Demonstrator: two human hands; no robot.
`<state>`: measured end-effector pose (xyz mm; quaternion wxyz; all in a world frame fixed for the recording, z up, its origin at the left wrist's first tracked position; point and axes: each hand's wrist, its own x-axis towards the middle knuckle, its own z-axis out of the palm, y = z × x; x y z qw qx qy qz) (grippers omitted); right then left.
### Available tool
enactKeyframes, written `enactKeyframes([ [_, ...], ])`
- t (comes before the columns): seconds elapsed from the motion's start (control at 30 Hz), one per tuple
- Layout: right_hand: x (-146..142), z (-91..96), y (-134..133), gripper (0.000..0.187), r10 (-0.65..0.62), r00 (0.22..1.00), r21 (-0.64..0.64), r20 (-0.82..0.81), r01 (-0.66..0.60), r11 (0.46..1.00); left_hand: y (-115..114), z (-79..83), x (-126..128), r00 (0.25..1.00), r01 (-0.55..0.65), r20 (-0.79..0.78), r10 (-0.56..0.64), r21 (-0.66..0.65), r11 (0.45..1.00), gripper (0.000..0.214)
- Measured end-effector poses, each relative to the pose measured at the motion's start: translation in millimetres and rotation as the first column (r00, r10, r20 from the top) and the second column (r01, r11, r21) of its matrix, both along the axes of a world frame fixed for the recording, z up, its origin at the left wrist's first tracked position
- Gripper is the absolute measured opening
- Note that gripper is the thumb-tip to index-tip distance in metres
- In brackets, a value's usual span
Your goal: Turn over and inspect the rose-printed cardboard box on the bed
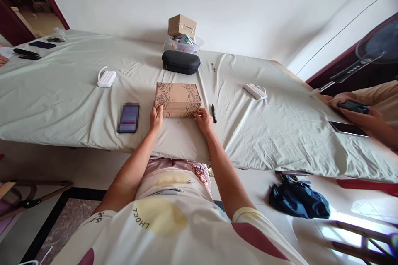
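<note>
A brown cardboard box (177,94) with black hand-drawn flower scribbles sits on the cloth-covered table in front of me. My left hand (156,116) grips its near left corner, the thumb on the front face. At the near right corner my right hand (203,119) holds the box with bent fingers, thumb and fingertips against its lower edge. Just right of that hand lies a black marker (214,114). To the left of the box rests a phone (128,118) with its screen blurred out. The box's underside and far side are hidden.
Behind the box are a black hard case (180,62), a plastic bin (199,42) of odds and ends, and a small carton (182,25). White power banks (107,78) lie on both sides. At right, another person's hands hold a dark object (353,106) near a phone (348,128).
</note>
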<state>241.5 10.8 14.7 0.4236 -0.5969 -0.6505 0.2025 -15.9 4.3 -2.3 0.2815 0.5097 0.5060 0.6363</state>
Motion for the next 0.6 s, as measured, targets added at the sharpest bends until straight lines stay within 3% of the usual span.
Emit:
enactKeyframes([
  [0.2,-1,-1.5,1,0.030,0.024,0.999,-0.011,0.044,-0.024,1.000,2,-2.6,-1,0.998,-0.049,0.029,0.047,0.046,0.998,0.079],
  [0.37,-2,-7.6,2,0.039,0.056,0.997,0.059,0.059,-0.059,0.997,4,-2.9,-3,0.998,-0.041,0.045,0.039,0.051,0.998,0.079],
  [0.5,-4,-11.1,3,0.041,0.002,0.998,0.114,0.055,-0.008,0.993,0,-0.4,1,0.998,-0.002,-0.062,0.005,0.050,0.999,0.080],
  [0.6,-5,-12.6,4,0.043,-0.049,0.999,0.165,0.022,0.045,0.985,-4,1.0,6,0.985,-0.011,-0.174,0.019,0.045,0.999,0.102],
])
